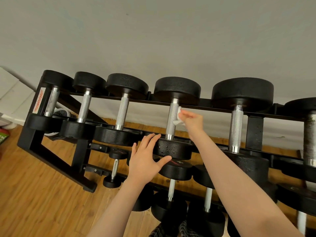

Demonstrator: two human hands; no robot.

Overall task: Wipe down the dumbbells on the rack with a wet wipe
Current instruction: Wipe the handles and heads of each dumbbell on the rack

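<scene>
Black dumbbells, white wipe, brown wood-grain floor.

Head view, steep downward, close over rack.

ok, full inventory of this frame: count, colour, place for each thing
top-tier dumbbells: six visible, black heads, steel handles, top of rack
lower-tier dumbbells: several, black, count unclear
rack: one, black, against wall
wet wipe: one, white, against the fourth dumbbell's handle
wall: grey, behind rack
floor: wood, brown
left hand: one, fingers straight, resting on that dumbbell's near head
right hand: one, holds wipe at the handle
</scene>
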